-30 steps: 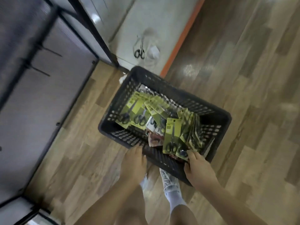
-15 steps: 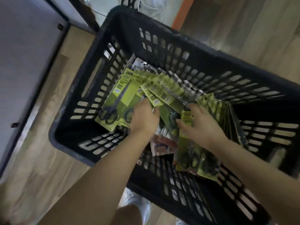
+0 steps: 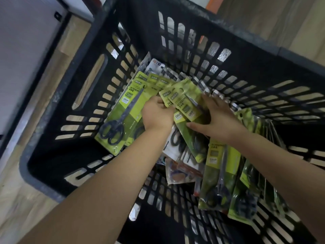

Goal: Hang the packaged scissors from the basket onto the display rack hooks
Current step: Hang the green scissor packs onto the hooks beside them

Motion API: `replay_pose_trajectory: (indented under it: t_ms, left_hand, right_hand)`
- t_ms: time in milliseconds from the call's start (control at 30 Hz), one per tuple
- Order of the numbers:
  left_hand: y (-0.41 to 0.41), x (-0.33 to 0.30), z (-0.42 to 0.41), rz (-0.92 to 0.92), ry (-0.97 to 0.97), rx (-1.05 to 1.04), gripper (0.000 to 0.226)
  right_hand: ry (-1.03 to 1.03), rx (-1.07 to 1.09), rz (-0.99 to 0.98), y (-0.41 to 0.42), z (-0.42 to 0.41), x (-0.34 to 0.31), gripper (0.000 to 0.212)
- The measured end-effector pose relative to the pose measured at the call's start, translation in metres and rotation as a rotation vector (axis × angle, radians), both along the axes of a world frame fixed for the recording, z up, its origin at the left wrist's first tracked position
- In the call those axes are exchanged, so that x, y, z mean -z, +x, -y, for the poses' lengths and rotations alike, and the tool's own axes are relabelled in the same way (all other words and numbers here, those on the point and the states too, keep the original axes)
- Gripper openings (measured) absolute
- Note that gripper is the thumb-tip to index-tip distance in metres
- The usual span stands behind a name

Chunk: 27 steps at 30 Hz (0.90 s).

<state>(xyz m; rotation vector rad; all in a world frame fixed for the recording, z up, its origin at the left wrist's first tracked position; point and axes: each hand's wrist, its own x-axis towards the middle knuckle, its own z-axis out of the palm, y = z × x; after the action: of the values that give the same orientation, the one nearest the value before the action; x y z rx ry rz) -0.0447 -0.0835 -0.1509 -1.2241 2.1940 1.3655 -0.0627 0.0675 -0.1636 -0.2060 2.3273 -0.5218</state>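
Observation:
A black slotted plastic basket (image 3: 82,95) fills the view and holds several green carded packs of black-handled scissors. One pack (image 3: 123,111) lies flat at the left. A fanned bunch of packs (image 3: 182,101) sits in the middle. My left hand (image 3: 156,115) grips the bunch's left edge with curled fingers. My right hand (image 3: 218,118) holds the same bunch from the right, fingers over the cards and thumb beneath. More packs (image 3: 219,173) stand on edge at the right. The display rack hooks are out of view.
The basket stands on a wood-look floor (image 3: 22,208). A pale panel with a dark metal frame (image 3: 26,41) runs along the left. A white and orange packet (image 3: 179,173) lies under the scissors packs near the basket's middle.
The view has dropped closer into the basket. Both hands went from its near rim down onto the packs and have closed on the middle bunch.

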Motion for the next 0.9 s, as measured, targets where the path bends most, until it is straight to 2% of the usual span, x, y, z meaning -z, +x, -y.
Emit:
replay_pose_trajectory:
  t_ms: [67,167,300,400,500,633,733,800,900]
  left_hand:
    - [0.0,0.0,0.008,-0.009,0.066,-0.055,0.011]
    - [0.003,-0.009,0.024,-0.011,0.053,-0.05,0.024]
    - [0.006,-0.018,0.051,-0.003,0.04,-0.032,0.012]
    - [0.008,-0.021,0.062,0.043,0.166,-0.111,0.006]
    - [0.012,-0.019,0.064,0.079,0.302,-0.114,0.019]
    - [0.011,-0.021,0.062,0.108,0.341,0.036,0.012]
    - [0.01,-0.024,0.061,0.084,0.361,0.056,0.01]
    - [0.012,-0.027,0.062,0.066,0.363,0.033,0.012]
    - [0.018,-0.037,0.065,0.054,0.404,-0.06,0.017]
  right_hand:
    - [-0.002,0.033,-0.028,0.002,0.003,-0.002,0.098]
    - [0.001,0.034,-0.04,0.007,0.016,-0.006,0.098]
    - [0.01,0.066,-0.018,0.017,0.039,-0.009,0.1]
    - [0.001,0.13,-0.018,0.019,0.047,-0.009,0.097]
    - [-0.095,0.311,0.003,0.015,0.045,-0.004,0.083]
    - [-0.155,0.444,0.061,0.015,0.04,0.003,0.068]
    - [-0.278,0.61,0.159,0.016,0.04,0.0,0.044]
    - [-0.334,0.735,0.252,0.015,0.041,-0.001,0.027]
    - [-0.35,0.819,0.328,0.015,0.043,-0.007,0.019]
